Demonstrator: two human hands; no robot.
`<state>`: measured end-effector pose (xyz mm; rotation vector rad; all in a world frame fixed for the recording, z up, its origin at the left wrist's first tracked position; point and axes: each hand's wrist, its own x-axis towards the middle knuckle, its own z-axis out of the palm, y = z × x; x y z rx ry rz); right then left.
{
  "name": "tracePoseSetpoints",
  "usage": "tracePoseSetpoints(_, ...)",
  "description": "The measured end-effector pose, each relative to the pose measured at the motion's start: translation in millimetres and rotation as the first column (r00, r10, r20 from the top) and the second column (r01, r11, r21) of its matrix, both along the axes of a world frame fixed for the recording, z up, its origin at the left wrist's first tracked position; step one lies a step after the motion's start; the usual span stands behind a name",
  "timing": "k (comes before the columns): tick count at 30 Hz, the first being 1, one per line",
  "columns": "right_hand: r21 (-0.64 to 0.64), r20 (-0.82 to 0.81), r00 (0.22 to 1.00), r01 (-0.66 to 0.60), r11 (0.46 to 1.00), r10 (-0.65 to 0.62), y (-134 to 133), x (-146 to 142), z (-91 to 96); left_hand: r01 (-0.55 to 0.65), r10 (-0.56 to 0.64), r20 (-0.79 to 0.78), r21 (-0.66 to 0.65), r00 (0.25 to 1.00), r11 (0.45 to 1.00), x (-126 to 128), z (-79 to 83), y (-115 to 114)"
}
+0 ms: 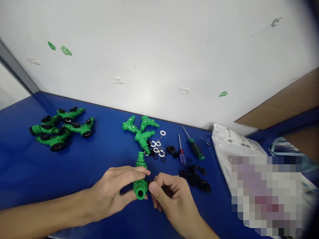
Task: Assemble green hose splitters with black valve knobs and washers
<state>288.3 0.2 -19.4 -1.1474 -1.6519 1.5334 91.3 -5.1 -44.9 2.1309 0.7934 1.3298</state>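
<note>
In the lower middle of the head view, my left hand (pixel 117 186) is closed around a green plastic hose splitter (pixel 141 189). One round opening of the splitter faces me, and another end points away past my fingers. My right hand (pixel 171 194) is curled in a pinch against the splitter's right side. A small dark bit shows at its fingertips, too hidden to name. Beyond my hands lie several bare green hose splitters (pixel 144 137), touching or close together. Beside them are scattered white rings (pixel 156 150), small screws and black O-rings (pixel 163 159).
At the left sits a group of green splitters with black knobs and collars (pixel 57 144). Right of the rings lie a purple-handled screwdriver (pixel 182 156), a green-and-black screwdriver (pixel 196 148) and black plastic parts (pixel 194 176). A white plastic bag (pixel 224 146) borders the right side; a white wall (pixel 149 66) stands behind.
</note>
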Motion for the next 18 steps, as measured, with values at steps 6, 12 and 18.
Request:
tracePoseSetpoints(6, 0.111, -0.048, 0.998, 0.054, 0.992, -0.049, 6, 0, 5.2, 0.096, 0.019, 0.186, -0.591, 0.982, 0.801, 8, 12.5, -3)
tracePoseSetpoints(12, 0.182, -0.233, 0.972, 0.057, 0.982, -0.013, 9, 5, 7.6, 0.283, 0.000, 0.372, -0.707, 0.928, 0.649, 10, 17.7, -1)
tracePoseSetpoints(18, 0.372, -0.194, 0.980, 0.034, 0.927, 0.042, 7, 5, -1.1, 0.301, 0.049, 0.385, -0.788, 0.922, 0.537, 11, 16.0, 1)
